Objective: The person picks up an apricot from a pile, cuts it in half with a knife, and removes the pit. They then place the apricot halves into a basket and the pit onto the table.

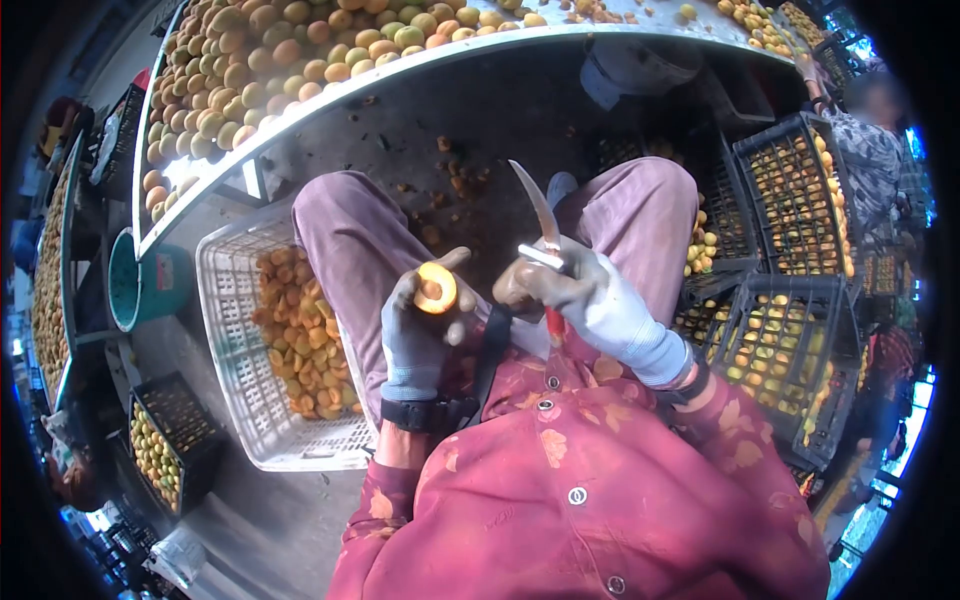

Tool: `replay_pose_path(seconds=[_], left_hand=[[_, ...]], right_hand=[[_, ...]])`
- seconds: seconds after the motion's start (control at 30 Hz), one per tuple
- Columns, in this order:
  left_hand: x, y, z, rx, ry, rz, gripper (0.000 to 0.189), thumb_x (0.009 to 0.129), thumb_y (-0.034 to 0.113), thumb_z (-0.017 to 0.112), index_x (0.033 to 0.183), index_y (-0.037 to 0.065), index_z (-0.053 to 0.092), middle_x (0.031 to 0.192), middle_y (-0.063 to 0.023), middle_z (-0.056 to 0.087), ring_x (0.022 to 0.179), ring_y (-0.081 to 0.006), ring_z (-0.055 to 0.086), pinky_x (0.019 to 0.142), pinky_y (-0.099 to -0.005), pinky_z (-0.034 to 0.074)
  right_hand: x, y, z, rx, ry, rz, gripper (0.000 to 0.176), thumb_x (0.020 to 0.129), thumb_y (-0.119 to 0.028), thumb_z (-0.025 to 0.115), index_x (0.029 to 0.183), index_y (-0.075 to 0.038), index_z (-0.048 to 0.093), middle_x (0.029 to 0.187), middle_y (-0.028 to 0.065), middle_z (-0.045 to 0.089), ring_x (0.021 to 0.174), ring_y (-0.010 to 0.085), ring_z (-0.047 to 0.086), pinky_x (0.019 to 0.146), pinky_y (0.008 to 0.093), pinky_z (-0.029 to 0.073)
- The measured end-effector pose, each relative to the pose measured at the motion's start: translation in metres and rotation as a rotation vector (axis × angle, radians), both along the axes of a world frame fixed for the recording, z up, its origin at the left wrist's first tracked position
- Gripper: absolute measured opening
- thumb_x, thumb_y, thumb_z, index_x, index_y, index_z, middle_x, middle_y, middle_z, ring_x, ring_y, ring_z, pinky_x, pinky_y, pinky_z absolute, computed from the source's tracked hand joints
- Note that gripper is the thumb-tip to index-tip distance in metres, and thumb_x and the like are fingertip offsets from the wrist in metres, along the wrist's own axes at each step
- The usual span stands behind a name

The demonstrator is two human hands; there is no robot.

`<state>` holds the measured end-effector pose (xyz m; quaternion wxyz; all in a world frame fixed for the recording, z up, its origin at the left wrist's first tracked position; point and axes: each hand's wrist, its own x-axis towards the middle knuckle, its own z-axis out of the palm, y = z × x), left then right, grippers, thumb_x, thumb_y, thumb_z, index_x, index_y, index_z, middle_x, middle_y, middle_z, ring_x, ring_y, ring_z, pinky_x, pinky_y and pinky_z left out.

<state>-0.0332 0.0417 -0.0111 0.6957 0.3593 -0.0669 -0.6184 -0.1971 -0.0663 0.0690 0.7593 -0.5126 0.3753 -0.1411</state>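
My left hand, in a grey-white glove with dark, worn fingers, holds a halved apricot, its cut face and hollow turned up. Beside it, my gloved right hand is closed around a curved knife. The blade points up and away from me, and part of the red handle shows below the fist. A small pale bar lies across the fingers near the blade's base; I cannot make out what it is. The hands are apart, above my lap. Left of my leg stands a white plastic basket with many apricot halves.
A metal-edged table heaped with whole apricots spans the front. Black crates of fruit stand at right, another crate at lower left. A teal bucket sits left. Fruit scraps litter the floor. A person is at far right.
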Motion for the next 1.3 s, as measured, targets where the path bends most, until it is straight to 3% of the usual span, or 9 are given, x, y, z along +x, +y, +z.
replay_pose_path(seconds=[0.1, 0.33, 0.53, 0.63, 0.73, 0.93, 1.03, 1.13, 1.3], left_hand=[[0.002, 0.002, -0.006, -0.007, 0.014, -0.046, 0.062, 0.095, 0.041, 0.039, 0.128, -0.011, 0.051, 0.076, -0.0106, 0.062, 0.047, -0.0118, 0.048, 0.043, -0.0216, 0.037], [-0.002, 0.002, 0.004, 0.088, 0.034, -0.022, 0.063, 0.099, 0.044, 0.034, 0.122, -0.011, 0.055, 0.073, -0.0114, 0.061, 0.048, -0.0127, 0.048, 0.051, -0.0240, 0.042], [0.001, 0.002, -0.006, 0.124, -0.149, -0.039, 0.061, 0.101, 0.048, 0.033, 0.115, -0.006, 0.058, 0.068, -0.0088, 0.060, 0.047, -0.0116, 0.048, 0.048, -0.0239, 0.041], [-0.002, 0.003, -0.009, 0.112, -0.112, 0.010, 0.055, 0.102, 0.046, 0.034, 0.110, -0.003, 0.060, 0.069, -0.0076, 0.060, 0.047, -0.0100, 0.047, 0.045, -0.0219, 0.039], [-0.004, 0.002, -0.007, 0.202, -0.264, 0.048, 0.050, 0.102, 0.045, 0.036, 0.104, 0.002, 0.062, 0.070, -0.0050, 0.060, 0.048, -0.0085, 0.047, 0.043, -0.0198, 0.036], [-0.011, 0.000, -0.016, 0.288, -0.286, 0.084, 0.043, 0.102, 0.045, 0.038, 0.099, 0.009, 0.060, 0.069, -0.0001, 0.059, 0.046, -0.0064, 0.043, 0.042, -0.0191, 0.031], [-0.012, 0.003, -0.011, 0.269, -0.343, 0.045, 0.045, 0.101, 0.048, 0.039, 0.099, 0.009, 0.060, 0.067, 0.0001, 0.058, 0.045, -0.0052, 0.042, 0.041, -0.0187, 0.030], [-0.010, 0.005, -0.008, 0.252, -0.339, 0.019, 0.047, 0.100, 0.051, 0.039, 0.099, 0.009, 0.059, 0.065, 0.0001, 0.058, 0.044, -0.0049, 0.041, 0.041, -0.0181, 0.029], [-0.009, 0.004, -0.014, 0.232, -0.309, 0.039, 0.051, 0.100, 0.052, 0.038, 0.105, 0.007, 0.061, 0.065, -0.0002, 0.059, 0.043, -0.0046, 0.040, 0.040, -0.0173, 0.028]], right_hand=[[0.013, -0.008, 0.000, -1.175, -0.036, -0.013, 0.007, 0.090, -0.010, 0.065, 0.092, -0.003, 0.067, 0.074, 0.0090, 0.064, 0.068, 0.0223, 0.065, 0.063, 0.0265, 0.052], [0.036, 0.005, -0.025, -0.630, -0.022, -0.272, 0.019, 0.087, -0.004, 0.066, 0.105, -0.006, 0.071, 0.087, 0.0101, 0.071, 0.073, 0.0214, 0.070, 0.061, 0.0257, 0.054], [0.039, 0.011, -0.022, -0.699, 0.088, -0.298, 0.026, 0.078, 0.000, 0.069, 0.103, -0.008, 0.071, 0.091, 0.0102, 0.070, 0.075, 0.0209, 0.069, 0.063, 0.0279, 0.055], [0.037, 0.006, -0.013, -1.292, 0.000, 0.024, 0.025, 0.077, -0.010, 0.075, 0.102, -0.005, 0.068, 0.089, 0.0102, 0.067, 0.076, 0.0275, 0.069, 0.065, 0.0337, 0.056], [0.038, 0.020, -0.007, -0.730, 0.079, -0.024, 0.032, 0.075, -0.015, 0.078, 0.103, -0.004, 0.067, 0.092, 0.0120, 0.067, 0.079, 0.0310, 0.069, 0.067, 0.0349, 0.056], [0.036, 0.019, -0.012, -0.965, 0.016, 0.019, 0.022, 0.081, -0.015, 0.074, 0.098, -0.003, 0.065, 0.088, 0.0127, 0.067, 0.076, 0.0271, 0.069, 0.067, 0.0320, 0.054], [0.037, 0.008, -0.015, -0.569, 0.076, -0.030, 0.012, 0.087, -0.012, 0.067, 0.089, -0.001, 0.065, 0.071, 0.0013, 0.063, 0.063, 0.0050, 0.061, 0.058, 0.0232, 0.049], [0.041, -0.005, -0.014, -0.025, 0.177, -0.174, 0.012, 0.087, -0.012, 0.067, 0.087, -0.001, 0.063, 0.076, 0.0043, 0.065, 0.067, 0.0068, 0.062, 0.059, 0.0250, 0.051], [0.032, 0.008, -0.059, -0.220, -0.011, -0.245, 0.014, 0.087, -0.012, 0.065, 0.095, -0.001, 0.065, 0.082, 0.0050, 0.067, 0.072, 0.0103, 0.066, 0.064, 0.0238, 0.054]])
